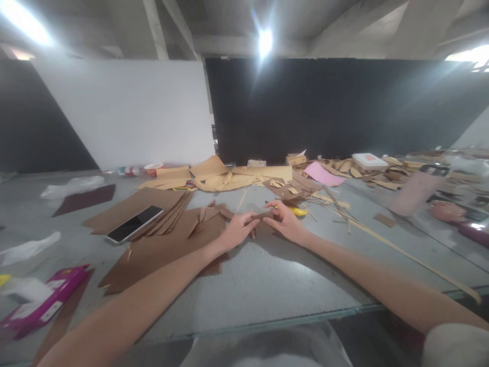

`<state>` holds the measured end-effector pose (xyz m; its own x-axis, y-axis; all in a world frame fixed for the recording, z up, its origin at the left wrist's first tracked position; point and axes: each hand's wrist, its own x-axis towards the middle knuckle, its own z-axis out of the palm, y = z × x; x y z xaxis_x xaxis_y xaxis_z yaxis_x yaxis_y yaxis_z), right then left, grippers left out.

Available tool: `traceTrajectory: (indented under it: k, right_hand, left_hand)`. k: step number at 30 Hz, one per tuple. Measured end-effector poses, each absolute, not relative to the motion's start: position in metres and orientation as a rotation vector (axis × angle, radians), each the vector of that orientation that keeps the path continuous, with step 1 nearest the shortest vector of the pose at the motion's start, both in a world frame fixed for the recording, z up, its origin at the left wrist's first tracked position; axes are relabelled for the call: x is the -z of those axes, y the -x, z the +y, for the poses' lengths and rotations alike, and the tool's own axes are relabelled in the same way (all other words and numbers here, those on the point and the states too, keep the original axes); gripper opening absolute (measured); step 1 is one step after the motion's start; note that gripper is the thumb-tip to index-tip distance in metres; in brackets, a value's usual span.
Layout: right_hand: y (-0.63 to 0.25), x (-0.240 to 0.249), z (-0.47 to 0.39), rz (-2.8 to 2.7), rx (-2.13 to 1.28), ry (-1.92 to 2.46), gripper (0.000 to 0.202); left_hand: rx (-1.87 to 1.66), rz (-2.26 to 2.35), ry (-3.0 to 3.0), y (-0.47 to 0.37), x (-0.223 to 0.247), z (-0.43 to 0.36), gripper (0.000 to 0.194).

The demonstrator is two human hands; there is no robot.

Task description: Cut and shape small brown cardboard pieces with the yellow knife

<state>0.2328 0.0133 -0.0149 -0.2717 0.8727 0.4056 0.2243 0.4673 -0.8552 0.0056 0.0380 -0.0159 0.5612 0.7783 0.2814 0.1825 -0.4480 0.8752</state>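
Observation:
My left hand (241, 227) and my right hand (287, 221) meet over the middle of the table, fingers bent. Between them they pinch a small brown piece of sheet material (262, 215); whether it is leather or card I cannot tell. A yellow-handled tool (297, 210) shows just behind my right hand. Its other end is mostly covered by the fingers, and it appears to lie on the table. Beside my left hand are small brown offcuts (210, 213) on top of large brown sheets (164, 255).
A phone (134, 224) rests on stacked brown sheets at left. Nearer stands a magenta packet (48, 300). Tan scraps (244, 176) and a pink sheet (324, 174) lie along the back. A long tan strip (405, 255) crosses the right side, near a pink bottle (418, 191).

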Motion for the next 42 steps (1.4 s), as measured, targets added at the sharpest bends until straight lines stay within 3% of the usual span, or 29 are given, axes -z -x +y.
traceTrajectory:
  k: [4,9,15,27,33,38,42]
  right_hand:
    - [-0.236,0.017,0.014,-1.785,-0.842,0.823,0.028]
    - [-0.242,0.013,0.015,-2.055,-0.623,0.748,0.036]
    - [-0.240,0.017,0.018,-2.181,-0.493,0.793,0.026]
    - [-0.238,0.019,0.023,-2.040,-0.528,0.856,0.039]
    - [-0.239,0.022,0.024,-1.970,-0.551,1.018,0.036]
    - [-0.237,0.020,0.022,-1.898,-0.564,1.010,0.028]
    - [-0.236,0.023,0.021,-1.883,-0.603,0.998,0.027]
  left_hand:
    - [-0.910,0.776,-1.770,-0.004,0.019,0.048,0.057]
    - [-0.928,0.830,-1.704,0.000,0.019,0.054,0.065]
    - [-0.920,0.824,-1.758,-0.001,0.023,0.054,0.068]
    - [-0.830,0.737,-1.865,-0.004,0.020,0.047,0.055]
    - [-0.765,0.715,-1.918,-0.006,0.015,0.041,0.046]
    - [-0.782,0.684,-1.837,-0.005,0.010,0.037,0.051]
    - [-0.744,0.665,-1.888,-0.003,0.007,0.033,0.038]
